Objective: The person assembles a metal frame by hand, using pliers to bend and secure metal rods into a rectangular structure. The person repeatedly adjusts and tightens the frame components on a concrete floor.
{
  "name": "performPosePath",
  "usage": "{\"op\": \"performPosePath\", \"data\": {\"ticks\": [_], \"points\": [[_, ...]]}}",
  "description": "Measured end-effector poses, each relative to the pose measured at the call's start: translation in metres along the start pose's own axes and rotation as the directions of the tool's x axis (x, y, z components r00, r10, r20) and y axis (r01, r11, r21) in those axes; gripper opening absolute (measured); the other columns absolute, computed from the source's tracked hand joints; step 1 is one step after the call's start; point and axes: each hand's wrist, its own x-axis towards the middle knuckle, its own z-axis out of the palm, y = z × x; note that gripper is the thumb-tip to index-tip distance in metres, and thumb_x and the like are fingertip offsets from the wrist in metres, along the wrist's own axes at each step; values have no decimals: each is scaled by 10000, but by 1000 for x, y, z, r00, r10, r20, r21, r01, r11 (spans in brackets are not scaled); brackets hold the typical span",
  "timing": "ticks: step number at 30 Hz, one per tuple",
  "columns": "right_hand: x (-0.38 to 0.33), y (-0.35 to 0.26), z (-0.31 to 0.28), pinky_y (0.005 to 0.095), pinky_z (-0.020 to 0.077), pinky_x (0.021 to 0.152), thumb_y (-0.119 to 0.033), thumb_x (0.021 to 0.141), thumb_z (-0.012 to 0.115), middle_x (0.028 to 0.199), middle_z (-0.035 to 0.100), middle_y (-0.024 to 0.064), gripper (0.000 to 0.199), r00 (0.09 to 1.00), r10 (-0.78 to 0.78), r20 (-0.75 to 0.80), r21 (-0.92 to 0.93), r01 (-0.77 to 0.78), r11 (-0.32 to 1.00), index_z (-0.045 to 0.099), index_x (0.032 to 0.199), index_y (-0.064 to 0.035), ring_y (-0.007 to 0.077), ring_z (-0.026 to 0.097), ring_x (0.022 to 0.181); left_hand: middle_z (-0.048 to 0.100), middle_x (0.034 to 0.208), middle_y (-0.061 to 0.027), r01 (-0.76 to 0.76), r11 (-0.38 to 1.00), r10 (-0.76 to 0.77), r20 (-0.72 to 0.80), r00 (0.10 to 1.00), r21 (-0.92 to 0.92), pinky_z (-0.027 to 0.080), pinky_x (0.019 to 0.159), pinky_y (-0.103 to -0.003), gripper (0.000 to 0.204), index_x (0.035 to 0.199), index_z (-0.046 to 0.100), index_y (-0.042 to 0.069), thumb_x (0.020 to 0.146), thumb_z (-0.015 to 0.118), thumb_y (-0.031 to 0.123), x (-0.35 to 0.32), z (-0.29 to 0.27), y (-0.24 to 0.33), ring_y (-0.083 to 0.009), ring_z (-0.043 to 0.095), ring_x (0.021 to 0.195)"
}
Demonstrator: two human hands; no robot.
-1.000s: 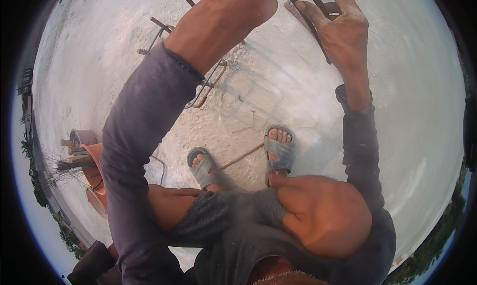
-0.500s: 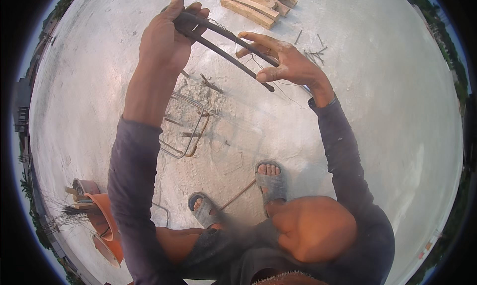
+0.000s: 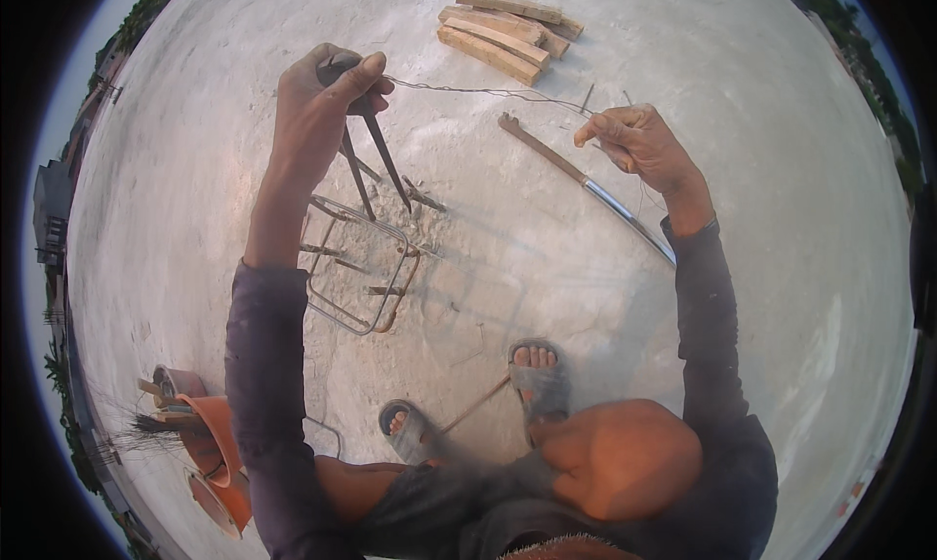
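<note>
My left hand (image 3: 322, 101) is raised and closed around the head of a dark pair of pincers (image 3: 373, 155), whose two long handles hang down. A thin wire (image 3: 488, 92) runs from the pincers' head across to my right hand (image 3: 639, 145), which pinches its other end. Below the left hand, bent rebar stirrups (image 3: 356, 267) lie on the pale concrete floor (image 3: 508, 257). My sandalled feet (image 3: 537, 374) stand on the concrete below.
A long metal bar with a bent head (image 3: 576, 179) lies on the concrete under the wire. A stack of wooden blocks (image 3: 508, 33) sits beyond it. Orange pans and a brush (image 3: 200, 438) rest at the lower left.
The right hand let go of the pincers' handles and now pulls a wire sideways from the head. The view tilted back, showing the bar and blocks.
</note>
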Motion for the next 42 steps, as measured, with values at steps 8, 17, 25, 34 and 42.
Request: {"op": "performPosePath", "data": {"ticks": [8,17,25,34,42], "points": [[-28,-47,-23,419,523,881,-406,940,728,959,695,117,439,856,-390,-341,-913,-202,355,743,1114,-4,248,666,1019,697,798,-141,230,924,-231,34,972,-305,578,633,-301,295,979,633,-67,940,773,190,-13,61,-26,-185,684,663],[31,-19,28,316,524,626,-413,948,761,820,705,70,451,992,110,-62,-260,-122,958,734,1209,-46,148,658,722,711,850,-149,260,788,-262,79,962,-558,570,640,-293,265,962,620,-53,942,768,166,12,130,-31,-183,683,681],[67,-18,-25,319,468,512,-401,969,727,667,680,80,369,923,-198,-330,-548,-16,837,811,982,-43,172,572,509,639,817,-65,262,825,-77,361,930,-501,541,610,-271,1031,1557,268,-86,752,897,50,24,143,-62,-144,655,690],[52,-35,-7,323,456,527,-309,991,713,657,699,100,309,869,-369,-331,-763,-16,647,793,1085,-26,127,560,535,377,1506,-298,-66,995,82,-254,964,69,472,1066,-499,929,1581,262,26,858,824,187,31,168,-85,-367,425,1412],[31,-26,58,253,434,477,-249,1005,697,650,663,16,262,841,-530,107,-692,446,568,782,1091,-17,75,520,513,738,978,-71,-421,851,308,349,885,315,548,715,-358,237,1183,734,57,1043,600,193,-12,69,-63,-201,695,866]]}}
